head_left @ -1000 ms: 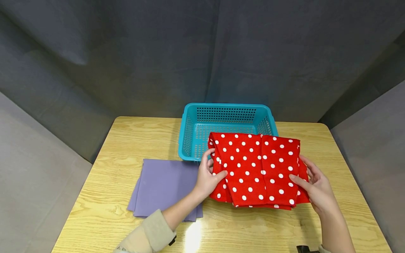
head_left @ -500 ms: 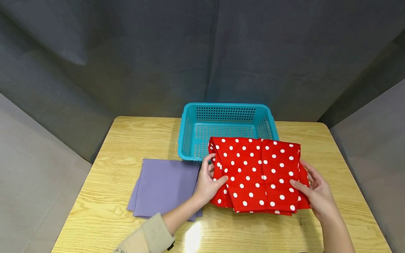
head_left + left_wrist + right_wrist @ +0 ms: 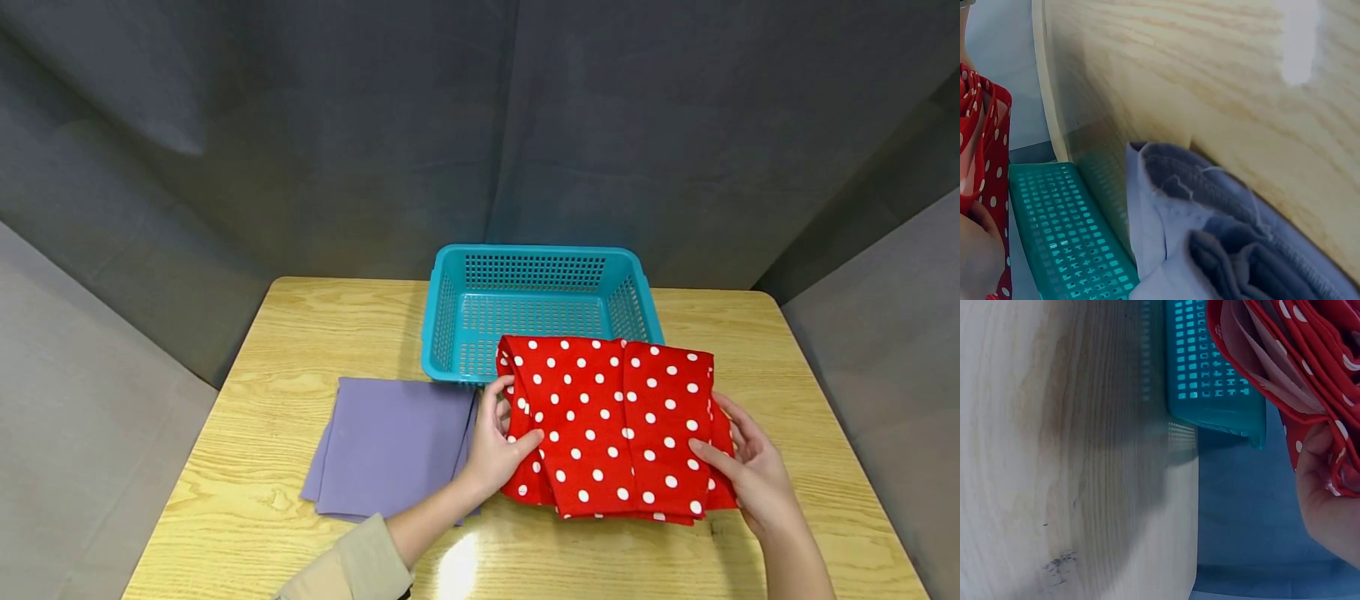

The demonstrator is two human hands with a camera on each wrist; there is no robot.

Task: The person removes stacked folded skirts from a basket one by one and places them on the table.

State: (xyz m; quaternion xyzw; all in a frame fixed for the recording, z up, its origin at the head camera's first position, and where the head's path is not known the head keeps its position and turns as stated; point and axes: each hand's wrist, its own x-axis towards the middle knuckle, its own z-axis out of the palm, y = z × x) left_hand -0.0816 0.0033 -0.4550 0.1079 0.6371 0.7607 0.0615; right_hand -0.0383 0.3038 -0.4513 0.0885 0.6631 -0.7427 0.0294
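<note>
A folded red cloth with white polka dots (image 3: 600,425) is held up between both hands, above the table and in front of the basket. My left hand (image 3: 497,446) grips its left edge, thumb on top and fingers behind. At the opposite edge my right hand (image 3: 757,475) holds it the same way, with the fingers partly hidden beneath. The right wrist view shows several layers of the red cloth (image 3: 1310,375) stacked above that hand. To the left, a folded purple cloth (image 3: 390,446) lies flat on the table; its folded edges show close up in the left wrist view.
A turquoise perforated basket (image 3: 536,257) stands at the table's back edge, its near right part covered by the red cloth in the head view. The wooden table (image 3: 247,442) ends at dark grey curtains (image 3: 375,150) behind and lighter panels at the sides.
Both hands have drawn the polka-dot cloth slightly toward the body, so more of the basket's inside shows. The purple cloth and the basket have stayed in place.
</note>
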